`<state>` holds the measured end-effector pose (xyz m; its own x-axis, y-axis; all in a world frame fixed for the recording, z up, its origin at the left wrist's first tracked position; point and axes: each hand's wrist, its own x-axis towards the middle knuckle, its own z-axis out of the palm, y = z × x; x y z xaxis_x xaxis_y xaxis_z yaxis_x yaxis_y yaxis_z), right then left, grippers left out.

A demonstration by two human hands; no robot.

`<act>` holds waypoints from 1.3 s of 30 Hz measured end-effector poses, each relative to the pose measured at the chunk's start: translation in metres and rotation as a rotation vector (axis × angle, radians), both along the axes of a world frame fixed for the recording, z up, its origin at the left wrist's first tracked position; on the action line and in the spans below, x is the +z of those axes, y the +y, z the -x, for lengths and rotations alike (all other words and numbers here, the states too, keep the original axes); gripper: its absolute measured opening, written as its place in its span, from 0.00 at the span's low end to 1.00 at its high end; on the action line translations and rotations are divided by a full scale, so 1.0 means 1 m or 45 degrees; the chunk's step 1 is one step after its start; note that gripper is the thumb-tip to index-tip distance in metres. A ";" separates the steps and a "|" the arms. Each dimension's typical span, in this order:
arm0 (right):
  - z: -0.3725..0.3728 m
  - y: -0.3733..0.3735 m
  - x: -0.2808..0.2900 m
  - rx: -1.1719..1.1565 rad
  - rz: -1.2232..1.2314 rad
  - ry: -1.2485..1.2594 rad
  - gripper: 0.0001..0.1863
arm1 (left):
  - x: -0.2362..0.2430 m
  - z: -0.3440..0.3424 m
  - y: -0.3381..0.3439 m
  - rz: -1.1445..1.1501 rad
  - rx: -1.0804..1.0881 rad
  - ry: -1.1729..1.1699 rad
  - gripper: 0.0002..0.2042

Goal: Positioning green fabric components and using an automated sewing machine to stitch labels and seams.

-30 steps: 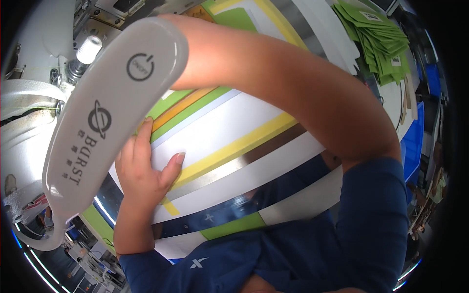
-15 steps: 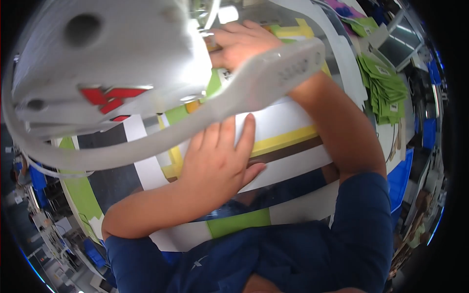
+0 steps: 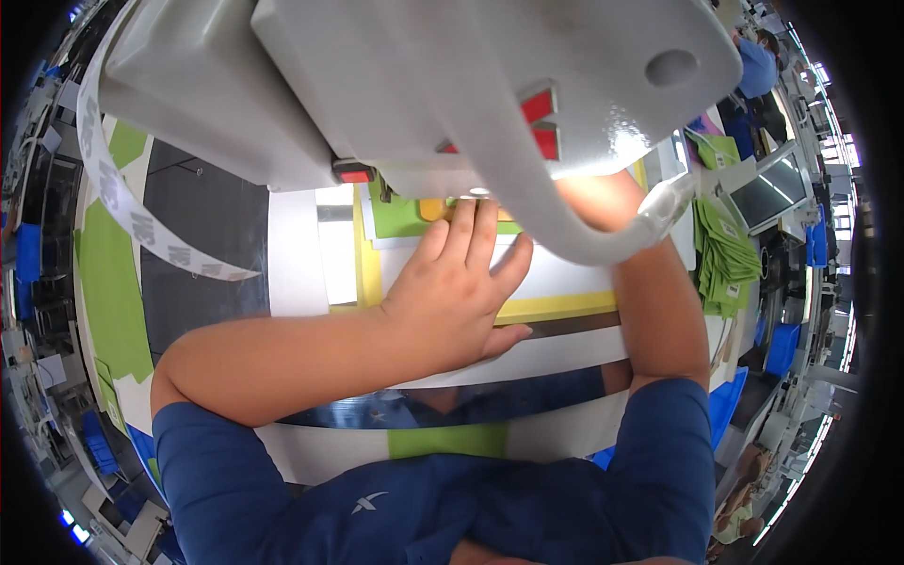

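Since the earlier frame, the white machine head (image 3: 452, 85) has swung across the upper view. Left hand (image 3: 457, 297) lies flat, fingers spread wide, pressing the white sheet (image 3: 556, 278) with the yellow border onto the table (image 3: 301, 273). Right hand is hidden behind the machine; its finger state cannot be determined. Green stacks (image 3: 725, 254) lie right.

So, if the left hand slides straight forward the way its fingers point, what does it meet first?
Probably the green piece lying just beyond the left hand, under the overhanging white machine head. Depth there is unclear.
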<state>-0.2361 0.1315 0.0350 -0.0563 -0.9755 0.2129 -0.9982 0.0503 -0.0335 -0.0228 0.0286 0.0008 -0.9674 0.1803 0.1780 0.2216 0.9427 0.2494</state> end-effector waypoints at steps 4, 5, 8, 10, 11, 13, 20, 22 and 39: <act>0.001 -0.001 -0.004 0.012 0.005 -0.048 0.19 | 0.003 -0.001 -0.001 0.056 0.024 0.025 0.42; 0.001 -0.004 -0.007 -0.018 0.009 -0.135 0.19 | 0.003 -0.002 -0.001 0.075 0.020 0.002 0.42; 0.005 -0.006 -0.011 -0.042 0.018 -0.181 0.18 | 0.003 0.000 -0.001 0.080 -0.001 0.019 0.41; 0.005 -0.007 -0.015 -0.021 0.033 -0.122 0.18 | 0.006 -0.001 0.000 0.077 0.008 0.007 0.41; 0.005 -0.006 -0.017 -0.013 0.042 -0.092 0.17 | 0.007 -0.001 0.000 0.075 0.012 0.001 0.40; 0.007 -0.004 -0.019 -0.013 0.063 -0.026 0.17 | 0.011 0.001 -0.002 0.015 -0.025 -0.113 0.42; -0.001 0.000 -0.009 -0.085 0.033 0.089 0.16 | 0.018 0.005 -0.001 -0.045 0.006 -0.196 0.44; 0.003 -0.001 -0.011 -0.090 0.011 0.099 0.16 | 0.012 0.005 -0.001 -0.032 0.002 -0.162 0.45; 0.003 -0.003 -0.008 -0.138 0.008 -0.083 0.23 | 0.023 0.012 -0.006 -0.046 -0.021 -0.239 0.49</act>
